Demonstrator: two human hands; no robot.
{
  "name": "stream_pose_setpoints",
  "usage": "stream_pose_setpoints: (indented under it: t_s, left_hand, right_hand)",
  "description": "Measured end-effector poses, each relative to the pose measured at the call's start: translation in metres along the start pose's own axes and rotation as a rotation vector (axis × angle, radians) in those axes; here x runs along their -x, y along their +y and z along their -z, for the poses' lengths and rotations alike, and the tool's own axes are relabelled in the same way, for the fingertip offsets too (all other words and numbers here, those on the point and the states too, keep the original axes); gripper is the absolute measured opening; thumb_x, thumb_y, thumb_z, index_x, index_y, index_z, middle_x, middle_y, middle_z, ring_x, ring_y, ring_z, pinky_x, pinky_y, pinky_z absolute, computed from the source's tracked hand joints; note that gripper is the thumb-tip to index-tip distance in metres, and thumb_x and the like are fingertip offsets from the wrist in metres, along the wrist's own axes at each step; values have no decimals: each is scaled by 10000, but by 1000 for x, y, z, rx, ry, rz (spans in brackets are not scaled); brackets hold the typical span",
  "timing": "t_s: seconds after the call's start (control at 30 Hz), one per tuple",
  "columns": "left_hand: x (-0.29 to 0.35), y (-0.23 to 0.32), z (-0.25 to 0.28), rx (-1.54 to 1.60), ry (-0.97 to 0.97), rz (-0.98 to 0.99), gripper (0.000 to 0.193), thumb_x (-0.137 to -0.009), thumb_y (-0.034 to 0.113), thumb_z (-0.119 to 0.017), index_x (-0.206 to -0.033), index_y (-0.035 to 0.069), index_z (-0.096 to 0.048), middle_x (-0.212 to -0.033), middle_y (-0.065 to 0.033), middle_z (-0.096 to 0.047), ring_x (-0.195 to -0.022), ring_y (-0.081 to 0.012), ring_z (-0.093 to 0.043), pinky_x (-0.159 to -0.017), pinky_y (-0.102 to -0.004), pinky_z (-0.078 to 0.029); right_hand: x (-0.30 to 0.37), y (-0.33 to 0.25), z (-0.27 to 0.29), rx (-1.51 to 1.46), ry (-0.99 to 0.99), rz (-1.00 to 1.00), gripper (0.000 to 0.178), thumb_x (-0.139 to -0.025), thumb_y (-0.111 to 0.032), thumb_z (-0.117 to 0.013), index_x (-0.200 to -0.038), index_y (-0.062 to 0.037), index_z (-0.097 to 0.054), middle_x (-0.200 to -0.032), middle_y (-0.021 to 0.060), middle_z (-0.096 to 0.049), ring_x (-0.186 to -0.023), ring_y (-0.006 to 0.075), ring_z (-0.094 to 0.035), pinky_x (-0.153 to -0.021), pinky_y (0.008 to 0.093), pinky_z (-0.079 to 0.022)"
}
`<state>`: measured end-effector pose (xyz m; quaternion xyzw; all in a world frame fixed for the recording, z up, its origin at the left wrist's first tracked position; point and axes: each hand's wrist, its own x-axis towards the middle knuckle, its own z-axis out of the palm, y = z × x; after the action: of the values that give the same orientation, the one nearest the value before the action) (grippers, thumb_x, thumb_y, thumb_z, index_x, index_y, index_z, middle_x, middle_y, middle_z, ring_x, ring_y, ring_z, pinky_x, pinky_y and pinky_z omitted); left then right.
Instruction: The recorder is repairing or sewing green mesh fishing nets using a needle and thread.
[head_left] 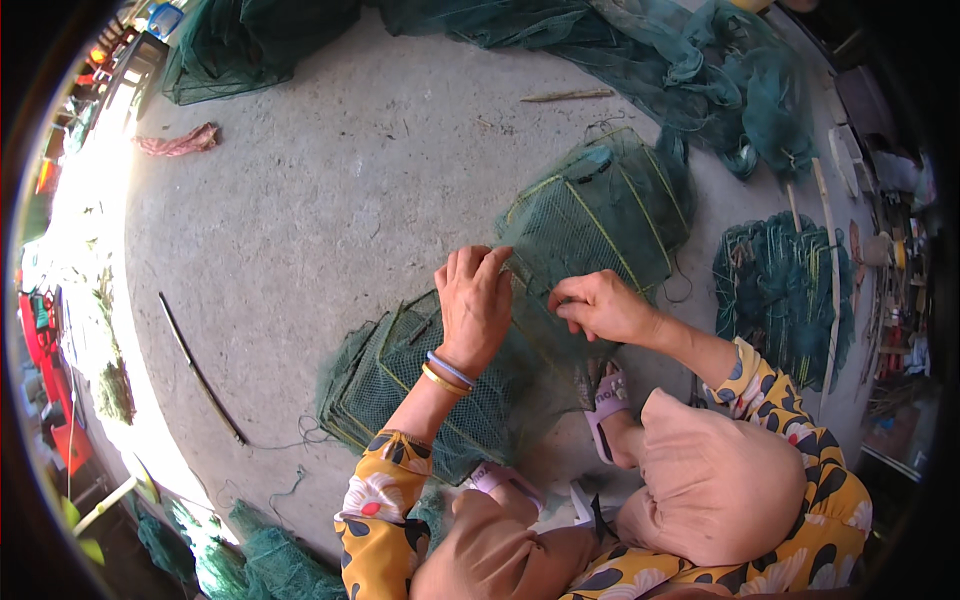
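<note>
A green mesh fishing-net trap with yellow-edged frames lies across the floor in front of my feet, its far section (590, 215) at the upper right and its near section (400, 370) at the lower left. Between the two sections, my left hand (475, 300) is closed, its fingertips pinching the green netting. My right hand (600, 305) hovers over the loose mesh just to the right, thumb and fingers pressed together. Whatever sits in that pinch is too small to make out. Two bracelets (446, 373) circle my left wrist.
Heaped green netting (720, 80) spreads along the far side. A folded net bundle (780, 290) with sticks lies at the right. On the concrete floor (290, 220) are a dark rod (200, 368), a reddish cloth (180, 140) and a wooden stick (567, 95).
</note>
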<state>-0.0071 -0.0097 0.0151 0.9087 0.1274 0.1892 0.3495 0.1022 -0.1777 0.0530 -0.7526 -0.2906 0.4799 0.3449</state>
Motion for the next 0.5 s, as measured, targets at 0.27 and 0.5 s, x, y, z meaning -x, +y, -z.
stream_pose_setpoints:
  t_s: [0.27,0.5]
  left_hand:
    - [-2,-6,-6,37,87,14,169,-783,56,-627,-946,93,-640,-906,-43,-573,-891,-233,-540,-782,-367,-376]
    - [-1,-9,-8,119,121,51,119,-783,59,-638,-897,92,-649,-879,-37,-581,-875,-227,-546,-766,-353,-373]
  right_hand:
    - [0,0,0,-9,2,7,157,-853,-84,-561,-939,21,-638,-598,79,-609,-442,111,-550,-451,275,-450]
    - [4,3,0,-4,-21,-28,163,-857,-81,-556,-956,16,-642,-621,68,-610,-456,95,-545,-455,258,-441]
